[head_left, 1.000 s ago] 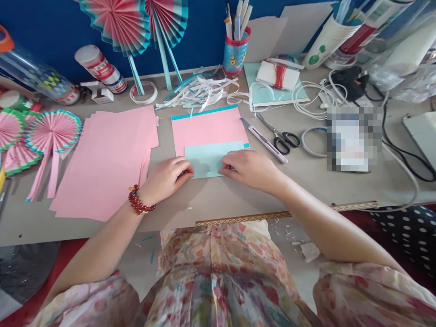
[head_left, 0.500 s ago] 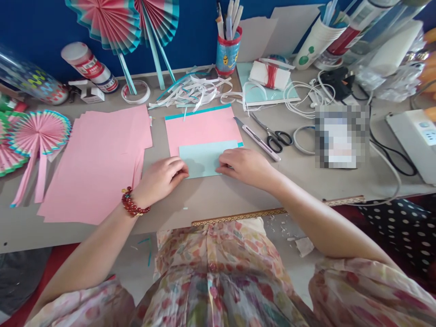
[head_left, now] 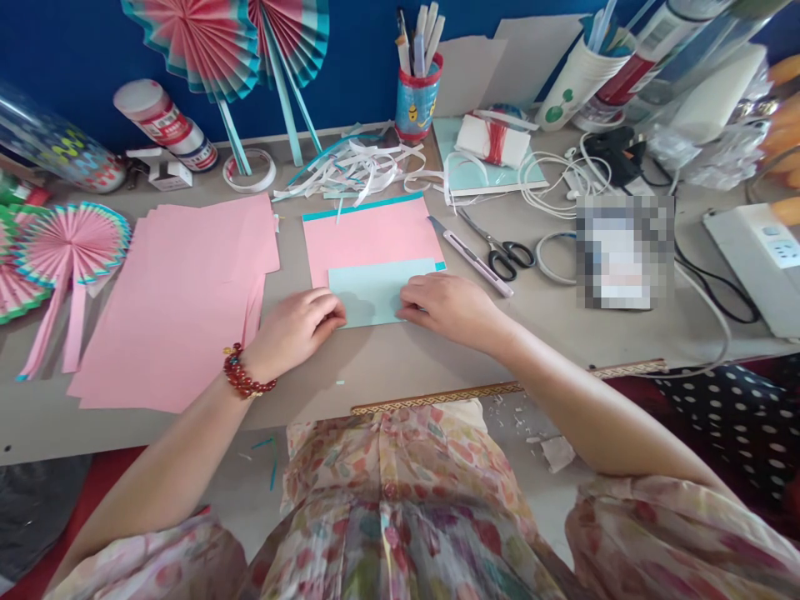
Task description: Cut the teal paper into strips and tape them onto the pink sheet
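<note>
A pale blue rectangular sheet of paper (head_left: 372, 293) lies in front of me, overlapping the lower part of a pink sheet with teal edge strips (head_left: 375, 236). At its lower left corner, my left hand (head_left: 305, 323) has curled fingers pinching the paper's edge. My right hand (head_left: 447, 307) is closed on the right side of the same paper, its thumb and fingers drawn together. The right hand covers the lower right corner. Just beyond it lie a utility knife (head_left: 478, 262) and black-handled scissors (head_left: 503, 250).
To the left is a stack of pink paper (head_left: 175, 308) beside a pleated paper fan (head_left: 72, 242). White paper strips (head_left: 368, 171), a tape roll (head_left: 248, 171) and a pen cup (head_left: 417, 104) stand behind. On the right are white cables (head_left: 562, 187) and a power strip (head_left: 759, 271).
</note>
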The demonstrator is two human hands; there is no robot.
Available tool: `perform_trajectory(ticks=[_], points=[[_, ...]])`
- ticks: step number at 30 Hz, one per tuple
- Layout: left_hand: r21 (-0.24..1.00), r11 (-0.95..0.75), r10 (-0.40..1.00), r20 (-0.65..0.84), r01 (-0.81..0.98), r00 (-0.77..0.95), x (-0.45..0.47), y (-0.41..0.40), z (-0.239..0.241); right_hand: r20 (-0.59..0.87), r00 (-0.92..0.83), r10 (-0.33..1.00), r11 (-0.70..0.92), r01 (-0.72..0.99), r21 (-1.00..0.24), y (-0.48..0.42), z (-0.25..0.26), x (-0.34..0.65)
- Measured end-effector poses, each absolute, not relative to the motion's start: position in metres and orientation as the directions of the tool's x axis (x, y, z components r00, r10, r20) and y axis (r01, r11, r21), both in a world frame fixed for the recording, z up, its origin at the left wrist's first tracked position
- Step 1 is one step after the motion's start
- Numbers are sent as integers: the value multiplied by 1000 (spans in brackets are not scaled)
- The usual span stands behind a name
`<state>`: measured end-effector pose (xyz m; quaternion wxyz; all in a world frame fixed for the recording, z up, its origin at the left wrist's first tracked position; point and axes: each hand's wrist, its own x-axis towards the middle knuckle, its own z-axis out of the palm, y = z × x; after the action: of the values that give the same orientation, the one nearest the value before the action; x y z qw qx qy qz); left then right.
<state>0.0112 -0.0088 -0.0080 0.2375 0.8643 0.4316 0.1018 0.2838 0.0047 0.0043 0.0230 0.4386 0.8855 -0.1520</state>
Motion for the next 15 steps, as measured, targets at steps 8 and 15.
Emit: perform_trajectory(ticks=[8,15], points=[[484,-532,786,-23,694,618,12,-9,-8,-154,-613,775,584,788,-196,0,2,283],[423,-564,780,-8,709,626,12,-13,-9,-105,-573,813,549,814,-191,-4,-4,284]])
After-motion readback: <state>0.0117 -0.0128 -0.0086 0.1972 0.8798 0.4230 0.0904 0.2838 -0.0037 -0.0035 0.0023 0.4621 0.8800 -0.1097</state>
